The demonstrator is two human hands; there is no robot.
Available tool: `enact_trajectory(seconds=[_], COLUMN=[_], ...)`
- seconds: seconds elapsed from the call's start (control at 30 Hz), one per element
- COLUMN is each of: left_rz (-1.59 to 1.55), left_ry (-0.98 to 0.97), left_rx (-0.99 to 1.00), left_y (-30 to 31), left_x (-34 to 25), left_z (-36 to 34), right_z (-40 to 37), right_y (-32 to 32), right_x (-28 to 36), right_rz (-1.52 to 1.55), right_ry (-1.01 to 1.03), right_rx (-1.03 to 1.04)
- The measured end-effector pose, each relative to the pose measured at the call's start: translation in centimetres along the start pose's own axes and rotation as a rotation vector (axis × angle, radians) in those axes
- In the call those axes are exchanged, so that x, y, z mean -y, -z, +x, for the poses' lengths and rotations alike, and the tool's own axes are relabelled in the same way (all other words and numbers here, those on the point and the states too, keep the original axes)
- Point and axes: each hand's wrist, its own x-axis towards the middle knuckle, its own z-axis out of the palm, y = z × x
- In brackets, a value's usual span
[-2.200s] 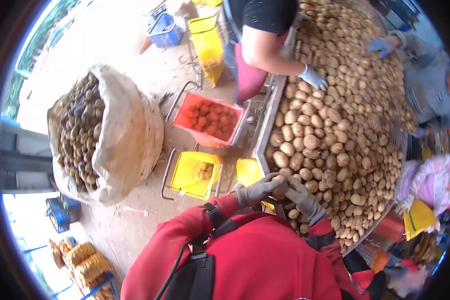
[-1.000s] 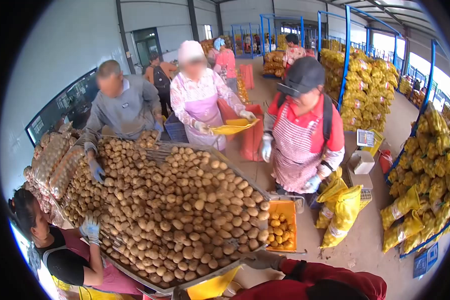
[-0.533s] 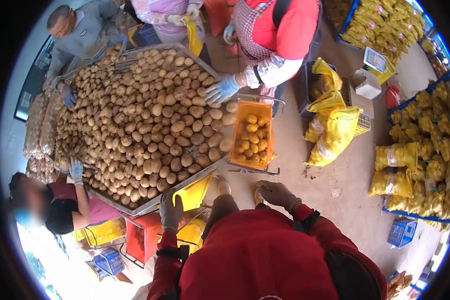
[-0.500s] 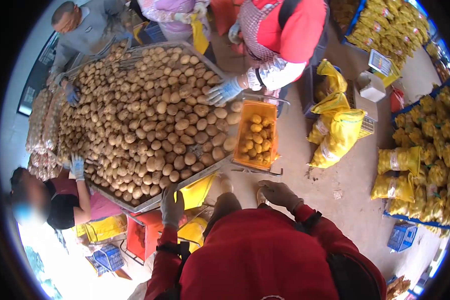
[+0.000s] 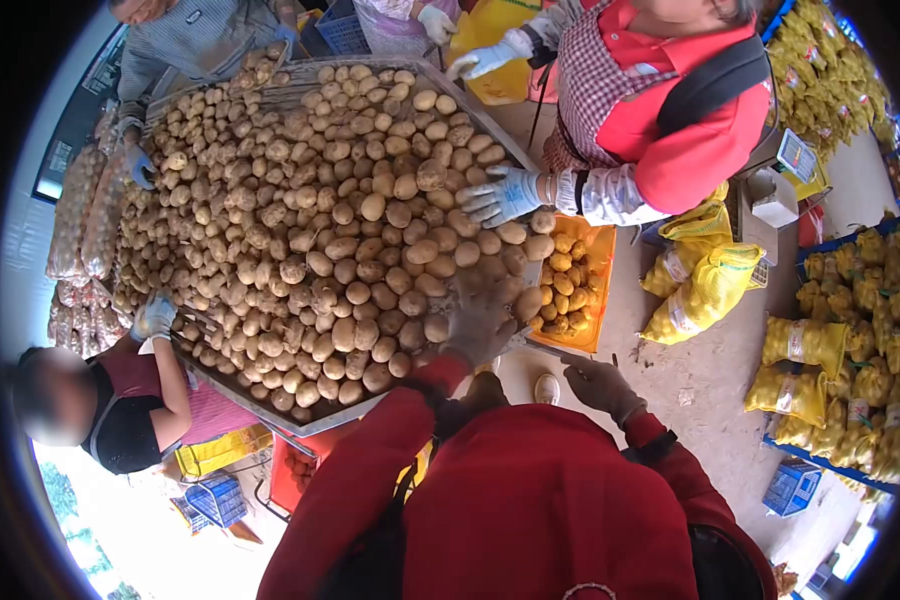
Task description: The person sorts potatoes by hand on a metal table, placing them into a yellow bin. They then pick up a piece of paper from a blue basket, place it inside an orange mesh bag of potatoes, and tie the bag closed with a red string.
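A broad metal-rimmed sorting table is heaped with potatoes. My left hand, in a dark grey glove, lies over the potatoes at the table's near right corner; its fingers are blurred but look spread, with no grasped potato visible. My right hand, gloved alike, hangs over the floor to the right of the table with its fingers loosely stretched and nothing in them. Between my hands and the co-worker in red, an orange crate holds smaller yellowish potatoes.
Across the table, a co-worker's blue-gloved hand rests on the potatoes. Other people stand at the far and left sides. Filled yellow mesh bags stand on the floor at right, near stacked bags and a blue basket. A red crate sits below the table.
My left hand has moved from the table's near edge up and right onto the potatoes. My view has shifted closer. The co-worker in red leans further over, one arm reaching toward a yellow bag.
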Motion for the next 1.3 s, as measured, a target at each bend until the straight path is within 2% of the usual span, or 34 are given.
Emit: enact_trajectory(seconds=[0.1,0.17,0.27,0.33,0.43,0.5,0.53,0.63,0.67,0.77,0.87,0.97,1.07,1.17,1.3], left_rz=[-0.115,-0.186,-0.177,-0.095,-0.099,0.009,-0.065,0.337,0.284,0.149,-0.114,-0.243,-0.011,-0.076,-0.056], left_ry=[-0.014,-0.109,-0.403,-0.524,-0.029,0.206,0.381,0.154,0.184,0.122,0.2,0.168,0.134,0.418,0.381], left_rx=[0.058,0.031,-0.27,-0.191,0.044,-0.087,-0.217,-0.375,-0.202,-0.139,-0.023,-0.035,-0.074,-0.349,-0.483], left_y=[-5.8,-5.7,2.0,4.6,10.0,11.8,11.2,7.3,6.9,5.1,5.5,6.8,9.6,15.1,17.9], left_x=[0.5,0.8,-0.3,2.9,7.6,13.0,14.7,14.4,13.4,11.9,9.4,8.4,10.5,13.2,19.3], left_z=[1.5,1.6,3.0,5.3,8.6,10.6,10.8,8.3,7.0,4.4,1.2,-1.7,-3.0,0.0,8.8], right_z=[1.4,2.5,4.0,4.6,5.0,5.2,5.1,4.8,5.0,5.4,6.1,6.5,6.5,6.5,7.6], right_y=[-1.3,-2.5,-2.9,-2.6,-1.6,-2.1,-2.5,-3.3,-3.4,-3.3,-1.7,-0.7,1.4,1.5,0.7], right_x=[1.7,2.2,4.1,5.7,7.7,7.1,6.7,6.4,6.3,6.0,6.2,6.3,7.8,7.2,6.6], right_rz=[0.005,-0.009,0.004,-0.031,-0.106,-0.027,0.012,0.086,0.081,0.031,-0.062,-0.056,-0.051,0.06,-0.038], right_ry=[0.103,0.187,0.252,0.259,0.082,0.103,0.11,0.206,0.23,0.247,0.188,0.177,0.164,0.097,0.093], right_rx=[-0.014,-0.034,-0.052,-0.078,-0.013,-0.039,-0.051,-0.162,-0.175,-0.155,-0.064,-0.074,-0.076,-0.063,0.014])
